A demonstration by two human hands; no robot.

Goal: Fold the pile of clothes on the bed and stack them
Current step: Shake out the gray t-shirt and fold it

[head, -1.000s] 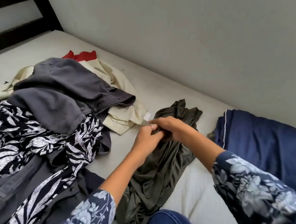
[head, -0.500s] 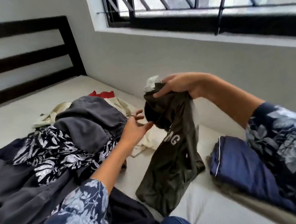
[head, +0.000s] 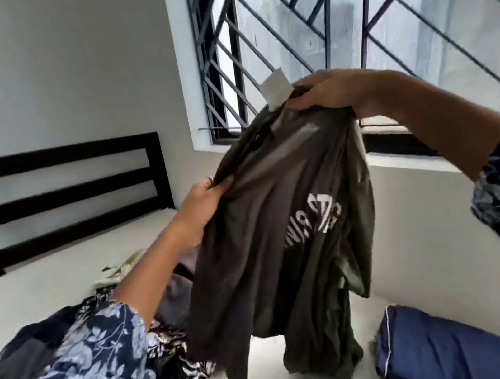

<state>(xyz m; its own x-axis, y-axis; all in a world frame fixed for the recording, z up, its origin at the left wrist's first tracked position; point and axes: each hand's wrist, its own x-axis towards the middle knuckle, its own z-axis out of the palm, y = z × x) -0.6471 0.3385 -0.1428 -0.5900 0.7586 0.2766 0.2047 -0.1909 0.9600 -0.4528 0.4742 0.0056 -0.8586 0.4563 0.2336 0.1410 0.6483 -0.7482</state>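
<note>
You have lifted the olive T-shirt [head: 282,233] off the bed [head: 59,278], left hand [head: 207,196] and right hand [head: 325,92] pinching its bunched shoulders, which could fold crooked unless spread.

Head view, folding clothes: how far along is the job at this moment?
Early. Done: one folded navy garment lies on the bed at the right. In hand: the left hand and right hand hold a dark olive T-shirt up, unfolded. Left: the unfolded pile to the left.
</note>
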